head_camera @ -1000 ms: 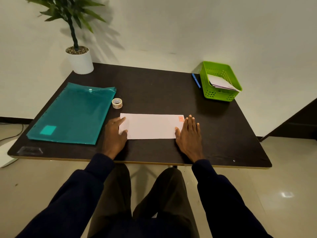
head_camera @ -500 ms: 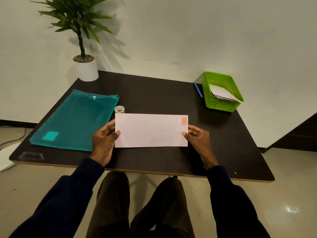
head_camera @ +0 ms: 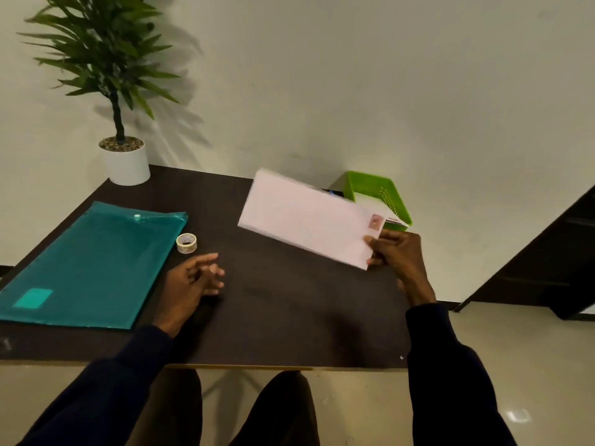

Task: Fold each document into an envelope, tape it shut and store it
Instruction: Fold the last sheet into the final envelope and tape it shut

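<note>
A long white envelope [head_camera: 306, 217] with a small red stamp mark near its right end hangs tilted in the air above the dark table [head_camera: 283, 320]. My right hand [head_camera: 397, 252] grips its lower right corner. The envelope covers part of the green basket [head_camera: 391, 196] at the table's far right, where more white paper lies. My left hand [head_camera: 193, 280] hovers over the table with fingers loosely apart and nothing in it. A small roll of clear tape [head_camera: 186, 243] stands just beyond it.
A teal plastic document folder [head_camera: 93, 262] lies flat on the left half of the table. A potted plant [head_camera: 124, 162] stands at the far left corner against the wall. Dark furniture [head_camera: 553, 259] is on the floor to the right.
Both hands lifted the envelope off the table. My left hand let go, and my right hand carried it up and right toward the green basket.
</note>
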